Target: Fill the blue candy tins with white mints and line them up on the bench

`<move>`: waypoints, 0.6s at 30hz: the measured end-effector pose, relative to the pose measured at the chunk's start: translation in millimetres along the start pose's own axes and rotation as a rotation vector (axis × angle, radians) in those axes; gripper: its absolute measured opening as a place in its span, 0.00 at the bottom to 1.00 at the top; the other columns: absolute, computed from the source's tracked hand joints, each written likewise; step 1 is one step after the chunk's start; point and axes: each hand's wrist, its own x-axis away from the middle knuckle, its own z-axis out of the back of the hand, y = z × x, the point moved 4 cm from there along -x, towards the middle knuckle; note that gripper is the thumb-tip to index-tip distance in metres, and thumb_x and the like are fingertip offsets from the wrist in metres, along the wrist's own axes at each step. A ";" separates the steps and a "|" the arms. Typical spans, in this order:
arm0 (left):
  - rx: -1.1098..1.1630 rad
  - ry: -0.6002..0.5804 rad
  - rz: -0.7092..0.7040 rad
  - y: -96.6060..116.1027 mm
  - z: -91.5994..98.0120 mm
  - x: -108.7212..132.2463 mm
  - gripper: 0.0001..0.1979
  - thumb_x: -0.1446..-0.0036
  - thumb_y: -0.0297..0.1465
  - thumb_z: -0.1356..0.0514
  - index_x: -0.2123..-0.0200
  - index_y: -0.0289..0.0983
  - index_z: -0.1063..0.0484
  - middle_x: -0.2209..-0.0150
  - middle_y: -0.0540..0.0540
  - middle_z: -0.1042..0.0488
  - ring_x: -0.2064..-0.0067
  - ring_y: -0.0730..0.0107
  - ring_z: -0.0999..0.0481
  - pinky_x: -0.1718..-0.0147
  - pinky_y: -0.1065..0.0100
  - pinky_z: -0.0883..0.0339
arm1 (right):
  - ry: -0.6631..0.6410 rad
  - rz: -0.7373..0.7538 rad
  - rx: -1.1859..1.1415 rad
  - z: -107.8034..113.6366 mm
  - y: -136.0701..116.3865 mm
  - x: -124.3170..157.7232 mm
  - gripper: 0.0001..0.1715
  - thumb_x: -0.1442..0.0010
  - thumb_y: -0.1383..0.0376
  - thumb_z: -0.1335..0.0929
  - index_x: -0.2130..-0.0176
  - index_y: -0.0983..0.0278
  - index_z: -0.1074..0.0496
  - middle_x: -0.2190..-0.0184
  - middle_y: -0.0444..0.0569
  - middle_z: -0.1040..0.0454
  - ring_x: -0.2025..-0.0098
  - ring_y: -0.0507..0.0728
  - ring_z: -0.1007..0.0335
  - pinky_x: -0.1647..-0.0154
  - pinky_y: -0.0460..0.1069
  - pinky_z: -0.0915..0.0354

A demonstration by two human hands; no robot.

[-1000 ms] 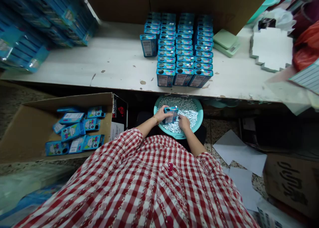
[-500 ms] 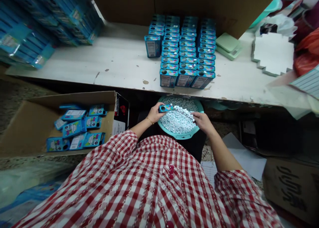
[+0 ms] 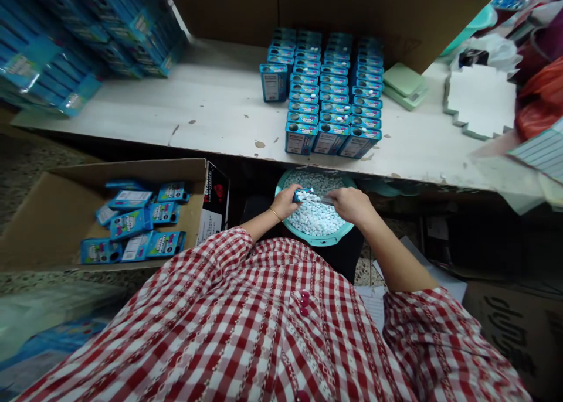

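Tin [image 3: 303, 195] clasped by curled fingers of left hand [image 3: 285, 203] over basin [image 3: 314, 240] of mints [image 3: 314, 218]; right hand's [image 3: 349, 205] fingers held pressed together. Ranked tins [image 3: 332, 91] stand on bench [image 3: 211, 121]; more lie in carton [image 3: 57, 214].

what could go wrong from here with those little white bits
The white pellets heaped at the mouth of the small blue box in the left hand could roll off. The narrow tool in the right hand might tip some past the teal basin's rim and onto the floor. The front row of blue boxes stands close to the table edge, so a bump might topple them.
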 end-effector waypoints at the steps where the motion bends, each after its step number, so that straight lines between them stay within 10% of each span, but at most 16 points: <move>1: 0.008 -0.001 -0.001 -0.6 0.1 -0.3 0.21 0.55 0.25 0.39 0.54 0.38 0.32 0.59 0.45 0.26 0.57 0.60 0.26 0.55 0.62 0.33 | 0.002 -0.006 -0.001 -0.7 -0.3 0.8 0.22 0.39 0.65 0.41 0.51 0.57 0.24 0.57 0.57 0.24 0.56 0.63 0.28 0.57 0.53 0.35; 18: 0.010 -0.051 -0.213 9.2 24.0 12.6 0.21 0.56 0.23 0.39 0.55 0.38 0.31 0.54 0.43 0.25 0.52 0.59 0.26 0.50 0.60 0.36 | 0.212 -0.107 -0.374 -62.0 81.1 6.5 0.22 0.40 0.63 0.40 0.52 0.63 0.23 0.60 0.55 0.21 0.59 0.59 0.27 0.61 0.48 0.39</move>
